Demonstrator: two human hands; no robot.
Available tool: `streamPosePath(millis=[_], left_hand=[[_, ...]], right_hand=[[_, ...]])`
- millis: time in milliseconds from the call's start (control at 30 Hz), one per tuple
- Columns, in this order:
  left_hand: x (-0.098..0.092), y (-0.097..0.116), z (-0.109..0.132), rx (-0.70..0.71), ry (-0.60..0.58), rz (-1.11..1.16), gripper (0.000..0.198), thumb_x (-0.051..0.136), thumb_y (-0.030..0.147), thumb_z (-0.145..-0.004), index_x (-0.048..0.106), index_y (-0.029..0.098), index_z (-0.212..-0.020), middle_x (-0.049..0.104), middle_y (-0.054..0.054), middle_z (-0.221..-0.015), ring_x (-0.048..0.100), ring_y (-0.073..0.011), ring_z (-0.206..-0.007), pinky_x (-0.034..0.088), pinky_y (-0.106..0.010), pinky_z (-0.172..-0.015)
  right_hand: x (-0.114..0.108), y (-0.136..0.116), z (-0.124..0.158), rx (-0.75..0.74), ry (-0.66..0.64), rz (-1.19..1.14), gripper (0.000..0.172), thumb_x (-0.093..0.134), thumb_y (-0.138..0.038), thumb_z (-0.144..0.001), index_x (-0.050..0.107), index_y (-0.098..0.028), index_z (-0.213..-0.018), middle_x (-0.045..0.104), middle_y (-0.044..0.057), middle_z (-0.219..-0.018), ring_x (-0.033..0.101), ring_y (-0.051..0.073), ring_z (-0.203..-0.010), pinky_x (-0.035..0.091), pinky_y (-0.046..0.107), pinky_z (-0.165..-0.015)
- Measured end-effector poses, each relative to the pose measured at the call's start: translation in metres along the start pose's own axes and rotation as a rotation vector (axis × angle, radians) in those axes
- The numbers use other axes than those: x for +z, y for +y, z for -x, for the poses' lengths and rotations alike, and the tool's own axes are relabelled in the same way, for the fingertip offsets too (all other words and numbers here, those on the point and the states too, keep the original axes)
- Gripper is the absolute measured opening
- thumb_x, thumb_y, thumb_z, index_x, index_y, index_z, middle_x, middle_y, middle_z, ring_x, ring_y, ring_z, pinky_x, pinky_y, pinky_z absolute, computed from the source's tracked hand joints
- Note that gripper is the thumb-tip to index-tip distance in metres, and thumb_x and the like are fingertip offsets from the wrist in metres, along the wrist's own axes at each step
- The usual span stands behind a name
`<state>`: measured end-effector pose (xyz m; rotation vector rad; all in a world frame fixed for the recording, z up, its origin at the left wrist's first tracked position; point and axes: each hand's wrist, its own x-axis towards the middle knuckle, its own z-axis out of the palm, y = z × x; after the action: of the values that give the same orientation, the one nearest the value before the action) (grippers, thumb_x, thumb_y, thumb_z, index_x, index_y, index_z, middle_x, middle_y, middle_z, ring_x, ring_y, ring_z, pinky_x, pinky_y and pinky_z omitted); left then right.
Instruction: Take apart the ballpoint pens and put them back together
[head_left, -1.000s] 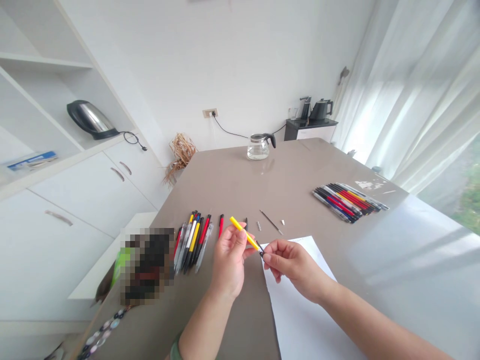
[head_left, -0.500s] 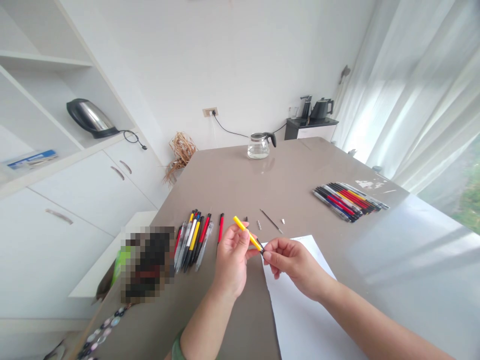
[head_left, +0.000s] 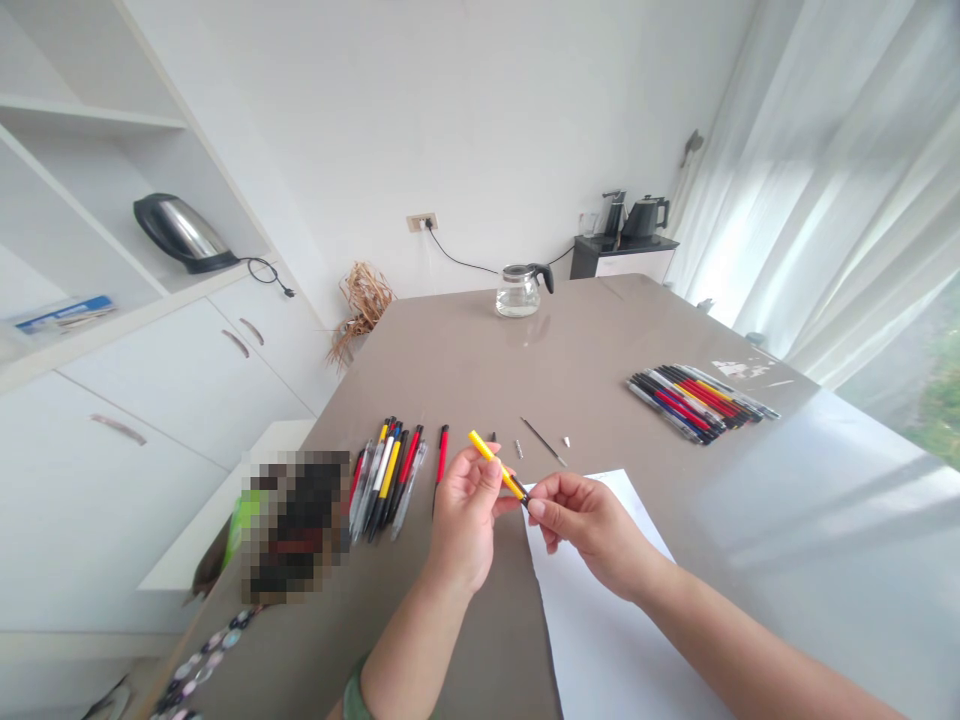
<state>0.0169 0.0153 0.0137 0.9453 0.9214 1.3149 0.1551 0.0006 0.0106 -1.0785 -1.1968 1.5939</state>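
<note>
A yellow pen barrel (head_left: 484, 446) with a black end slants between my two hands over the table. My left hand (head_left: 466, 515) is closed around its middle. With thumb and fingertips, my right hand (head_left: 574, 520) pinches the black end at the lower right. Just beyond my hands lie a thin pen refill (head_left: 543, 441), a small spring (head_left: 519, 449) and a small pale tip (head_left: 567, 441). A dark little piece (head_left: 493, 437) shows partly behind the yellow barrel. Beside my left hand rests a red pen (head_left: 442, 456). A white paper sheet (head_left: 600, 620) lies beneath my right hand.
Several mixed pens (head_left: 390, 480) lie at the left, and a larger row of pens (head_left: 697, 402) at the right. A glass pot (head_left: 517, 292) of clear liquid stands at the back. A beaded strap (head_left: 202, 660) lies along the left table edge.
Both hands hold nearly the same pose on the yellow pen barrel. The view has shifted very slightly; the loose parts on the table have not moved.
</note>
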Motion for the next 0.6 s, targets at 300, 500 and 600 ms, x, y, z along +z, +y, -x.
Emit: streamPosePath(millis=[300, 500, 600], left_hand=[[0.0002, -0.0002, 0.0006, 0.004, 0.001, 0.012, 0.018, 0.051, 0.03, -0.079, 0.05, 0.02, -0.094, 0.048, 0.001, -0.075, 0.051, -0.0107, -0.071, 0.047, -0.026, -0.063], [0.002, -0.0034, 0.0018, -0.006, -0.023, 0.004, 0.017, 0.052, 0.029, -0.078, 0.051, 0.02, -0.093, 0.047, 0.002, -0.073, 0.051, -0.0099, -0.069, 0.047, -0.024, -0.062], [0.003, -0.0041, 0.0018, -0.006, -0.028, 0.007, 0.017, 0.052, 0.029, -0.078, 0.05, 0.02, -0.092, 0.046, 0.002, -0.073, 0.051, -0.0092, -0.067, 0.046, -0.024, -0.061]], right_hand=[[0.001, 0.0033, -0.0011, 0.003, 0.055, 0.043, 0.02, 0.058, -0.034, -0.072, 0.054, -0.015, -0.068, 0.055, -0.001, -0.061, 0.047, 0.007, -0.048, 0.041, 0.023, -0.051], [0.0018, 0.0035, -0.0019, -0.009, 0.082, 0.051, 0.022, 0.059, -0.036, -0.071, 0.055, -0.015, -0.068, 0.056, 0.0, -0.061, 0.048, 0.007, -0.048, 0.04, 0.023, -0.051], [0.002, 0.0052, -0.0023, -0.022, 0.089, -0.002, 0.021, 0.059, -0.035, -0.071, 0.055, -0.015, -0.069, 0.057, 0.0, -0.062, 0.049, 0.008, -0.049, 0.041, 0.024, -0.052]])
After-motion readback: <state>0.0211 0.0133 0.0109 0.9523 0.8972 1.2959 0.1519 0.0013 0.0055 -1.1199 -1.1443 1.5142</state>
